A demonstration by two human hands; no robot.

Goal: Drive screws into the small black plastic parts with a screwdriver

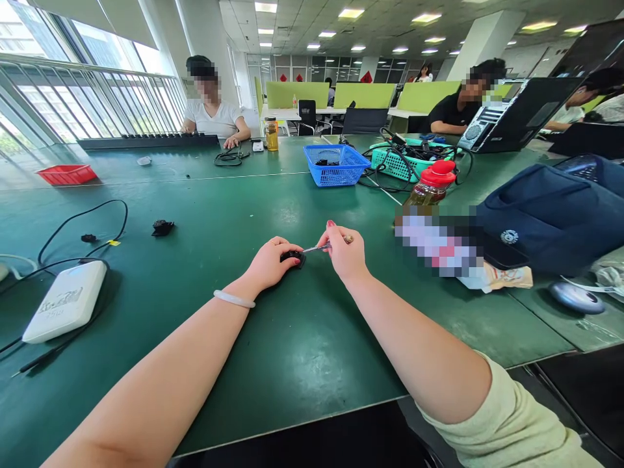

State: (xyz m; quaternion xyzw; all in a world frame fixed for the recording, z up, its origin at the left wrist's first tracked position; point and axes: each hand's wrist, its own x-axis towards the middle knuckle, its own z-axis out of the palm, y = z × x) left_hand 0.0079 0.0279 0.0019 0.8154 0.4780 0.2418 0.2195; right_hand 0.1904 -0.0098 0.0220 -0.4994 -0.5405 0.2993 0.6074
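Evidently, the small black part (291, 254) is light and hard-shelled, probably plastic, so it may skid on the smooth green tabletop (312, 364) unless gripped by its sides, and its finer edges could chip under a hard push. It sits on the tabletop beneath the fingertips of the left hand (270, 261), which curl around it and pinch it down, covering much of it. The right hand (348, 253) is just beside it, thumb and fingers pinching a slim metal hand tool (316, 247), stiff and easy to steer, whose tip meets or nearly meets the part; contact is too small to tell. Farther left lies a black component (162, 227); beyond the hands stands a blue plastic basket (336, 174).
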